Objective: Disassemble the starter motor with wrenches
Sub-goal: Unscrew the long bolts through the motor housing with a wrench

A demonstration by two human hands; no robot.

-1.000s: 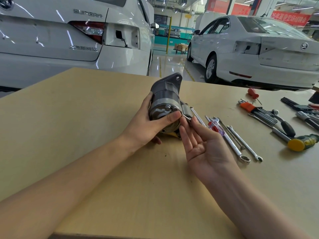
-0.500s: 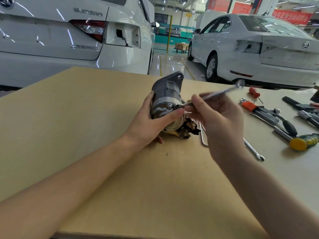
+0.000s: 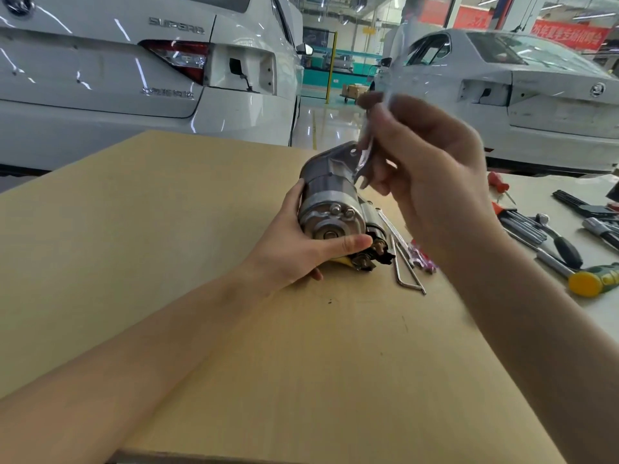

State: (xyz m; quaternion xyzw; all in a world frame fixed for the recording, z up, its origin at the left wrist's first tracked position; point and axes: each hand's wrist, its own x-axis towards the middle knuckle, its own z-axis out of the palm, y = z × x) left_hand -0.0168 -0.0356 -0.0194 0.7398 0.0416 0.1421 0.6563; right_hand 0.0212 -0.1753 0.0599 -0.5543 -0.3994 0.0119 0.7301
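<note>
The grey metal starter motor (image 3: 330,199) lies on its side near the middle of the wooden table (image 3: 167,262), its round end cap with two bolts facing me. My left hand (image 3: 298,249) grips it from the left, thumb across the lower end cap. My right hand (image 3: 432,182) is raised above and right of the motor, blurred by motion, and pinches a thin silver wrench (image 3: 365,155) that hangs roughly upright beside the motor's mounting flange, off the bolts.
Loose wrenches (image 3: 402,249) lie just right of the motor. Further right are a hex key set (image 3: 522,226), a ratchet handle (image 3: 562,246), a yellow-green hammer (image 3: 593,279) and a red screwdriver (image 3: 499,184). Two white cars stand behind the table.
My right hand has lifted the wrench away from the end-cap bolt and swung it upward to a near-vertical position. My left hand keeps its hold on the motor.
</note>
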